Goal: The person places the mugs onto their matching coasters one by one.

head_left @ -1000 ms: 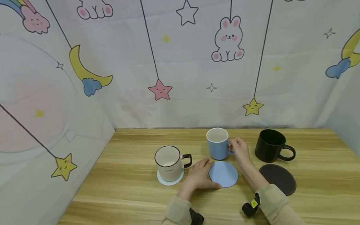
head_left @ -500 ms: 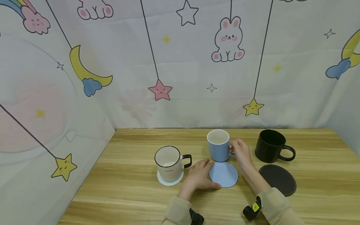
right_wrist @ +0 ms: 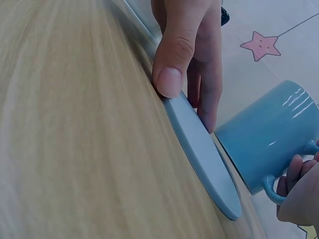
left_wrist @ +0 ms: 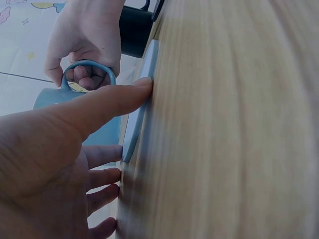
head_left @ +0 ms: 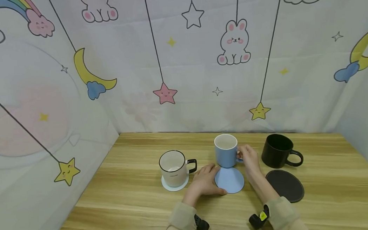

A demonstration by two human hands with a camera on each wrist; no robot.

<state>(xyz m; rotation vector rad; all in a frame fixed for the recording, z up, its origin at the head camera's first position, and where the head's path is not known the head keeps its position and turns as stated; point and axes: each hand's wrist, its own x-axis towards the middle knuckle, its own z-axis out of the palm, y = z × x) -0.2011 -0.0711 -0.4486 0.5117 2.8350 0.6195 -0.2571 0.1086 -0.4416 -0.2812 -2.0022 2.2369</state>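
A light blue mug point(head_left: 225, 153) with a white inside stands upright just behind a round blue coaster point(head_left: 230, 183), its base hiding a little of the coaster's far edge. My right hand point(head_left: 249, 156) grips the mug's handle with curled fingers, as the left wrist view shows on the blue handle point(left_wrist: 88, 63). At the coaster's left side, my left hand point(head_left: 205, 182) holds it by the rim, thumb on the near edge and index finger towards the far edge. In the right wrist view the mug point(right_wrist: 271, 137) sits beyond the coaster point(right_wrist: 202, 147); whether its base is lifted I cannot tell.
To the left, a white mug point(head_left: 173, 170) with a black rim and handle stands on a pale coaster point(head_left: 174, 188). A black mug point(head_left: 272, 151) is at the right, behind a dark round coaster point(head_left: 285, 186). A patterned curtain point(head_left: 193, 65) closes off the wooden table's back.
My right hand has brought the blue mug a little nearer, up to the far edge of the blue coaster. The left hand and the coaster have stayed in place.
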